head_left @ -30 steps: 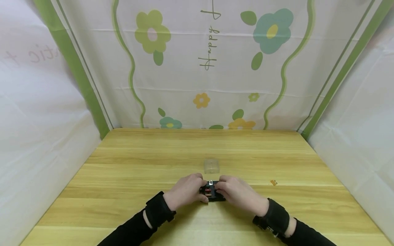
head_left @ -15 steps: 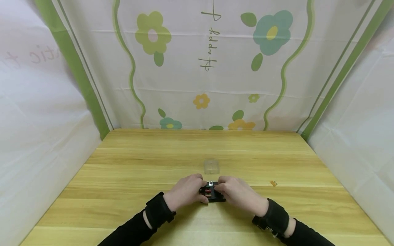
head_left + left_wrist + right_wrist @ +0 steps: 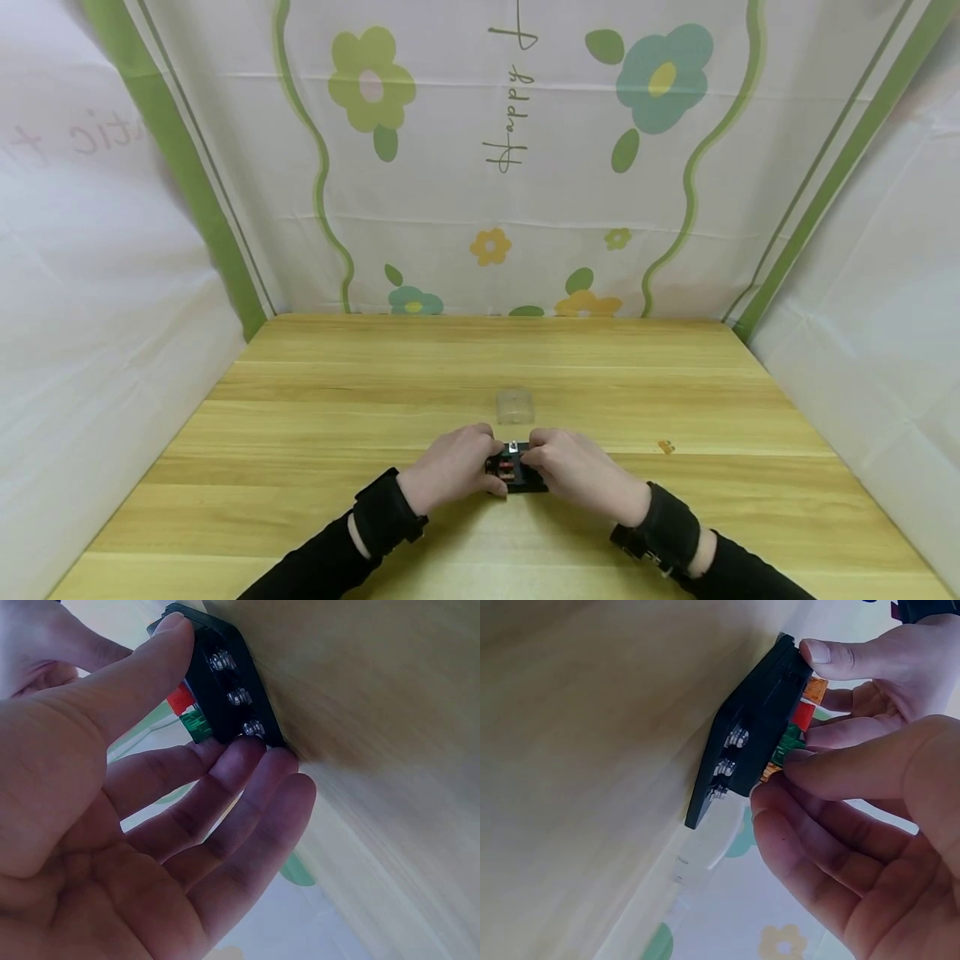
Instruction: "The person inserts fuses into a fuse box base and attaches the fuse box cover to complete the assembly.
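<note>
Black plastic block (image 3: 754, 720) is staying midway between the desk's (image 3: 360, 358) side edges; only the right hand (image 3: 581, 471) is shifting slightly inward, pinching an orange piece (image 3: 768, 772), suggesting fine work. The left hand (image 3: 453, 462) is gripping the block. Silver screws (image 3: 238, 697) are lining one side, beside red (image 3: 803, 715) and green parts (image 3: 787, 741).

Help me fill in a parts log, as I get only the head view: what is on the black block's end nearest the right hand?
Observer: The right wrist view shows three metal screws on that end of the black block.
Operator: And next to the red piece, toward the right hand?
Observer: A green piece.
Operator: What is at that hand's fingertips?
Observer: An orange piece, mostly hidden; I can't tell whether it is seated.
</note>
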`<state>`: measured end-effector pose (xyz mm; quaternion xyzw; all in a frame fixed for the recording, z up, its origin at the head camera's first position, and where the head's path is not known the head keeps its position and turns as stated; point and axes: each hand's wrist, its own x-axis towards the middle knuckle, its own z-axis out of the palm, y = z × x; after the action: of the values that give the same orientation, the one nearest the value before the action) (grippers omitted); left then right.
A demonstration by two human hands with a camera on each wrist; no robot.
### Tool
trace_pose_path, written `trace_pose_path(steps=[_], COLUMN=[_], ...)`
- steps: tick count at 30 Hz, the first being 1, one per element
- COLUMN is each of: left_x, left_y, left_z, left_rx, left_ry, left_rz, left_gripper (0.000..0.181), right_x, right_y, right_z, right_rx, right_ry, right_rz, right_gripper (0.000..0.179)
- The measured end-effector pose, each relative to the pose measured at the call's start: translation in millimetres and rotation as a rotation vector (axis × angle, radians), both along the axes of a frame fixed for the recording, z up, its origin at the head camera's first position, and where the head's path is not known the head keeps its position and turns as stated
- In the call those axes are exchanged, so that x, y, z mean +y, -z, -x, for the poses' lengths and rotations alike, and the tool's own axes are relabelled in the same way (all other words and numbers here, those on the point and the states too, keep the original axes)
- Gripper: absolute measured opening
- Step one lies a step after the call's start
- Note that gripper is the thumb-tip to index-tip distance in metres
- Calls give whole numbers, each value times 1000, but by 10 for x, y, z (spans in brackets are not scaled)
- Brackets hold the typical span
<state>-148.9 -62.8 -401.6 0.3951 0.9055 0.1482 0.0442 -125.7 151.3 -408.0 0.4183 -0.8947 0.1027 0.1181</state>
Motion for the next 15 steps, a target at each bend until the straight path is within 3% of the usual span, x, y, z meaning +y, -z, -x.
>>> trace_pose_path(steps=[15], left_x=[-3], left_y=[21], left_z=[4], left_rx=[16], left_ry=[-2], left_rz=[-6], left_gripper=[28], right_x=[-48], right_y=[-31], right_z=[36], right_rx=[-10], right_ry=[-7], right_rz=[0], right_gripper=[21])
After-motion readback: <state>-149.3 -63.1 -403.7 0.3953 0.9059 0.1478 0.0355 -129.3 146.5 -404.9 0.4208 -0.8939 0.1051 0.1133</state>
